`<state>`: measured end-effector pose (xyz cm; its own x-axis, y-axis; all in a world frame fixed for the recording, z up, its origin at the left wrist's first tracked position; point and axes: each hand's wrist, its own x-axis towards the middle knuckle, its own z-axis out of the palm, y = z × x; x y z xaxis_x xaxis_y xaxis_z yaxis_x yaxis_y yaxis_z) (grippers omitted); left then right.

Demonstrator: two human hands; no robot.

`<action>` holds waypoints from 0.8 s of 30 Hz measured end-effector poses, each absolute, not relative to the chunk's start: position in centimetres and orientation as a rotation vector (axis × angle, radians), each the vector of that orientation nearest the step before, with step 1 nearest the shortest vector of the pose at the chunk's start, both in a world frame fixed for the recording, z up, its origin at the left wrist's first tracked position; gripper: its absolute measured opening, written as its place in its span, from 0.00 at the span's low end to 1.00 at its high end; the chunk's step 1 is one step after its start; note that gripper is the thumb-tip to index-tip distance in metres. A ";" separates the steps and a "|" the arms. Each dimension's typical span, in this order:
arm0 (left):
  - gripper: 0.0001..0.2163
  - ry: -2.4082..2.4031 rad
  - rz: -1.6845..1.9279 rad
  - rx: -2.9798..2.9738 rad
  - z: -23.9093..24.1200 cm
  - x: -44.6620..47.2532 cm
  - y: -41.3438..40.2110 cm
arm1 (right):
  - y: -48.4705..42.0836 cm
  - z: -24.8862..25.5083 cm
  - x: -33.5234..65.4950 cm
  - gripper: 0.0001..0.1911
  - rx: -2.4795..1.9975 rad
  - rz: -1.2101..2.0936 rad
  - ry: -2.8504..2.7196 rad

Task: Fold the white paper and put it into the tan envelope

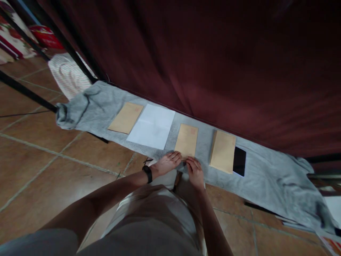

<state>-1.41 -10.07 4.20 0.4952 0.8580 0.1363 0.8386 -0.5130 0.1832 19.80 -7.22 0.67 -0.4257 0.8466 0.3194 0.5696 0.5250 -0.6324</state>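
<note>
A grey cloth (pixel 266 177) lies along the tiled floor below a dark red curtain. On it rest three brown envelopes (pixel 187 140) and a white sheet of paper (pixel 152 126). My left hand (pixel 168 162), with a black watch at the wrist, lies with fingers flat at the near edge of the middle envelope. My right hand (pixel 195 171) rests fingers down at that same near edge, close beside the left. Neither hand lifts the envelope. The left envelope (pixel 126 117) and right envelope (pixel 223 151) lie untouched.
A black phone (pixel 239 161) lies on the cloth beside the right envelope. The dark red curtain (pixel 213 64) hangs just behind. Black metal bars (pixel 26 92) cross at the left, with striped cloth (pixel 68 73) behind them. Papers (pixel 333 209) lie at the far right.
</note>
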 end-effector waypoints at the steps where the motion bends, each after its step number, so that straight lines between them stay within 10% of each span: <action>1: 0.17 1.515 0.319 2.623 4.3 -1.0 -10.2 | -7.2 0.7 19.8 0.16 -1.150 0.587 -2.138; 24: 0.16 1.643 0.221 2.840 3.9 0.6 -10.2 | -6.9 0.6 20.0 0.15 -1.211 0.502 -2.107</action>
<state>0.63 -10.23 3.91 0.4944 0.8485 0.1886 0.8682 -0.4925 -0.0601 20.01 -6.92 0.63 -0.3635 0.8657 0.3441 0.6177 0.5005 -0.6066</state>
